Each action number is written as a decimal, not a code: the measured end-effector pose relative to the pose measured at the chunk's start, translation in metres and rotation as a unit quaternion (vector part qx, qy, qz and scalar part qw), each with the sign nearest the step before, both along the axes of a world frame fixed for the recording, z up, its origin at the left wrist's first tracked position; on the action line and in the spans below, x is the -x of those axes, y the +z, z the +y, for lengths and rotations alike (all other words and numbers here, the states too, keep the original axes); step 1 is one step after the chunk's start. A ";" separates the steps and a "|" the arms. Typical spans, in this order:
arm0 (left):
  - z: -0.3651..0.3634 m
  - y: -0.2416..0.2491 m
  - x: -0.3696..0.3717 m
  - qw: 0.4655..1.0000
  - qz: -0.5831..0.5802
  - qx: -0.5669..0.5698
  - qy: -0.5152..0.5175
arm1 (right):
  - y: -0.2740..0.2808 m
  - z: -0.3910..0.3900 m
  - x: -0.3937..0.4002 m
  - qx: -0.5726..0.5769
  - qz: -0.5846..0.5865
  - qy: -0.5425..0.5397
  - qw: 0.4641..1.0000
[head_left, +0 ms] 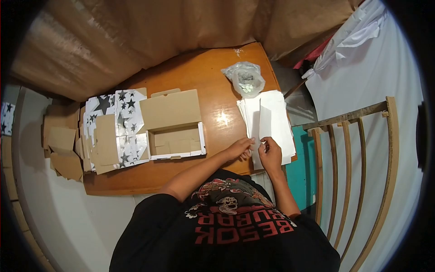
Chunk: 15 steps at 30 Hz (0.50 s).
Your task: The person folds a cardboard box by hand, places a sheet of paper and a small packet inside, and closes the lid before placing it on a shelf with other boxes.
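Over a stack of white paper (282,106) at the right of the table, a sheet of white paper (268,124) stands partly raised, its left side bent up along its length. My left hand (244,148) pinches the near left edge of this sheet with curled fingers. Just beside it, my right hand (271,153) has its thumb and fingers closed on the same sheet. The palms are turned away, so the exact fingertip contact is partly hidden.
An open cardboard box (176,140) with its lid up sits left of centre. Flat star-printed cardboard pieces (129,115) lie beside it, with brown cardboard (63,140) farther left. Behind the paper is a clear plastic bag (248,81). A wooden rack (349,172) stands at right.
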<state>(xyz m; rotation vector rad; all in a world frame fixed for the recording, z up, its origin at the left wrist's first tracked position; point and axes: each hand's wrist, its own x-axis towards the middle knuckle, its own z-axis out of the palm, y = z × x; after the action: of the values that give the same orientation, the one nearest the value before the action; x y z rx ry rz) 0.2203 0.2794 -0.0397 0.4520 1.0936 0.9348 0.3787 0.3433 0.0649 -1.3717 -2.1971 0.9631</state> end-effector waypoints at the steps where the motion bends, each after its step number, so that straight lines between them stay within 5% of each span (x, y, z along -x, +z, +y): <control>1: -0.003 -0.001 -0.003 1.000 0.001 0.000 0.006 | 0.002 -0.003 0.004 0.003 -0.001 0.025 1.000; 3: -0.007 -0.002 -0.013 0.992 0.009 -0.117 -0.035 | 0.001 -0.008 0.012 0.006 -0.001 0.056 0.998; 7: -0.016 0.055 -0.005 0.996 -0.043 -0.079 -0.003 | 0.005 -0.024 0.022 0.029 -0.012 0.072 0.997; 10: -0.017 0.005 -0.015 0.979 -0.059 -0.186 0.065 | 0.005 -0.034 0.021 0.020 -0.014 0.086 0.996; 14: -0.030 -0.001 -0.005 0.980 -0.123 -0.144 0.062 | -0.003 -0.045 0.009 0.063 0.021 0.085 0.994; 15: -0.034 0.013 0.000 0.993 -0.042 -0.101 0.037 | -0.010 -0.044 0.004 0.061 0.020 0.085 0.994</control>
<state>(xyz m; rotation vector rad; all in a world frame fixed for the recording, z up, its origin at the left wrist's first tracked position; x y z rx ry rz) 0.2203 0.2449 -0.0271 0.5353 0.9480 1.1251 0.3749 0.2990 0.0553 -1.2199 -2.2856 1.1936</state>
